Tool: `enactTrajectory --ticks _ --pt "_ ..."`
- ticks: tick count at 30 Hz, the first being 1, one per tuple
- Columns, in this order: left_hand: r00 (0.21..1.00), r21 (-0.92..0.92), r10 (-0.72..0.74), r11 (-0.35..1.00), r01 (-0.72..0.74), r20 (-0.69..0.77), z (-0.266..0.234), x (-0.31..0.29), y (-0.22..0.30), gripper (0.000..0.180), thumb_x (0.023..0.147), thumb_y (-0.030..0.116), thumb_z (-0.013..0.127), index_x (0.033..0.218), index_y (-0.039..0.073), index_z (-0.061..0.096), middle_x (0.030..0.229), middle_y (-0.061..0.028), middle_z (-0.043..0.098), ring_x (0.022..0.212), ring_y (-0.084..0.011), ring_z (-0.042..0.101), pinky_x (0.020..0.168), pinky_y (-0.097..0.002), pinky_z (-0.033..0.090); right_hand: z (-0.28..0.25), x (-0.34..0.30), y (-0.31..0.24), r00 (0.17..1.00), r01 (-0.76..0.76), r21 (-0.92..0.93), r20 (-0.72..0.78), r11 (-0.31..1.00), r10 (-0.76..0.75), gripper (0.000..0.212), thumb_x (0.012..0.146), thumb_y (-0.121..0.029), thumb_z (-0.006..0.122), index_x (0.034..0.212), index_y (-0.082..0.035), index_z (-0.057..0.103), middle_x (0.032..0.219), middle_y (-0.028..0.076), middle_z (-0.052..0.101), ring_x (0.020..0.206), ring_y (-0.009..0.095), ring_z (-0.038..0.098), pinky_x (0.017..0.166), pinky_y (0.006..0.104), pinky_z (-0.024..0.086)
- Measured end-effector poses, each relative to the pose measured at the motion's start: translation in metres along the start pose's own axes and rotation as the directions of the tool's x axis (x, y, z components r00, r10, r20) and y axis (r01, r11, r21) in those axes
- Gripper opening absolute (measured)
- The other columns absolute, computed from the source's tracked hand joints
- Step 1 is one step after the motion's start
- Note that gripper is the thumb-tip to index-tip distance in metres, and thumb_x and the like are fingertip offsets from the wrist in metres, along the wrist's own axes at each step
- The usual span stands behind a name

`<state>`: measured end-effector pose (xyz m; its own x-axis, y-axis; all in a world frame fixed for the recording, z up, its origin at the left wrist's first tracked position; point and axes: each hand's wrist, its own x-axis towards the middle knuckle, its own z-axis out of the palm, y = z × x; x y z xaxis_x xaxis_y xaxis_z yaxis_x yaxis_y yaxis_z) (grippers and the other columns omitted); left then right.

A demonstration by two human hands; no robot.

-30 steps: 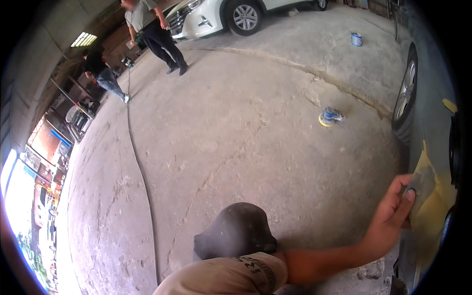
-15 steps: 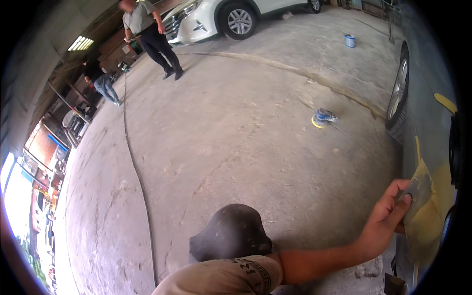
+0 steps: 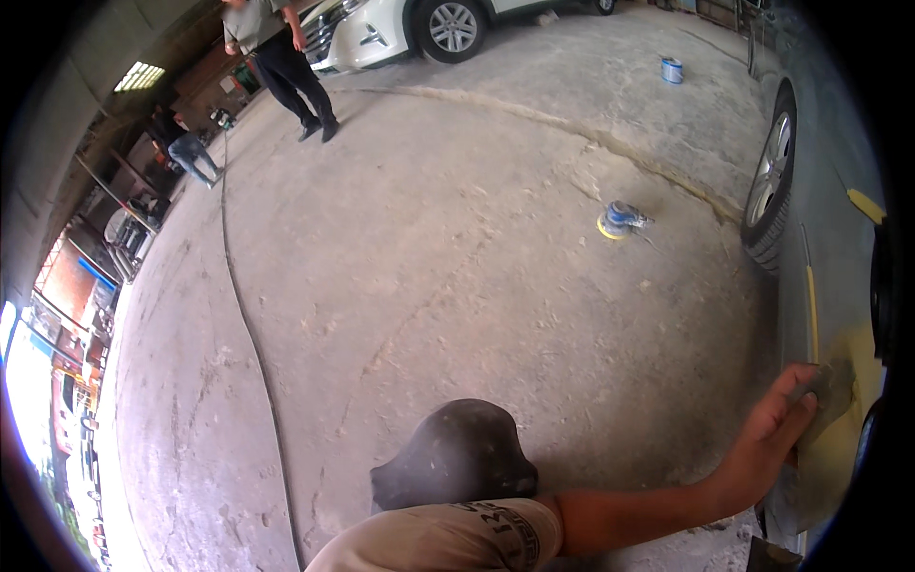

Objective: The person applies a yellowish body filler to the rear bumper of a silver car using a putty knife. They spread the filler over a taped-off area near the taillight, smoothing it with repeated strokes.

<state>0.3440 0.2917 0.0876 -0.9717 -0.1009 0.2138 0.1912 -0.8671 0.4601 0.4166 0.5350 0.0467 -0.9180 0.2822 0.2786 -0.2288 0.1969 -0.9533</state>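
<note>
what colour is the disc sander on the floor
The disc sander has a blue body and a yellow pad edge; it shows in the head view.

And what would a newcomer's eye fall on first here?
Probably the person's left hand at lower right, holding a flat grey pad against a yellow-patched car panel. Next, perhaps, the blue disc sander on the concrete floor, right of centre, then the white car along the top.

Dark lettering (image 3: 505, 530) on person's beige sleeve (image 3: 419, 545); marks on blue-white can (image 3: 672, 71) too small to read.
</note>
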Motion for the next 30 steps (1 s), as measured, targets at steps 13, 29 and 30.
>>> enactTrajectory --ticks 13,29,30 --pt "0.964 0.014 0.062 0.998 -0.061 -0.258 -0.012 0.002 -0.030 0.023 0.099 0.014 0.049 0.120 0.005 0.052 0.109 -0.0046 0.057 0.083 -0.0069 0.053 0.073 -0.0234 0.045 -0.031 0.032 -0.056 0.981 -0.091 0.468 0.195 0.879 -0.003 0.048 0.091 -0.029 0.054 0.130 -0.002 0.051 0.136 0.012 0.051 0.126 0.025 0.045 0.109 0.0423 0.029" --pt "0.975 0.184 0.224 0.958 -0.220 0.000 0.012 -0.023 -0.003 0.031 0.095 0.010 0.055 0.120 -0.008 0.048 0.106 -0.0160 0.064 0.095 -0.0193 0.063 0.086 -0.0301 0.050 0.052 0.040 -0.115 0.713 0.322 0.265 0.564 0.909 -0.417 0.033 0.095 -0.010 0.054 0.127 -0.005 0.058 0.134 0.027 0.051 0.128 0.041 0.047 0.105 0.0462 0.038" --pt "0.969 0.173 0.245 0.955 -0.241 -0.002 0.012 -0.021 -0.004 0.031 0.095 0.010 0.055 0.119 -0.008 0.048 0.107 -0.0165 0.064 0.096 -0.0196 0.063 0.086 -0.0302 0.050 0.052 0.042 -0.114 0.699 0.368 0.235 0.569 0.900 -0.434 0.033 0.093 -0.006 0.055 0.126 -0.007 0.059 0.133 0.027 0.052 0.128 0.042 0.047 0.105 0.0454 0.040"
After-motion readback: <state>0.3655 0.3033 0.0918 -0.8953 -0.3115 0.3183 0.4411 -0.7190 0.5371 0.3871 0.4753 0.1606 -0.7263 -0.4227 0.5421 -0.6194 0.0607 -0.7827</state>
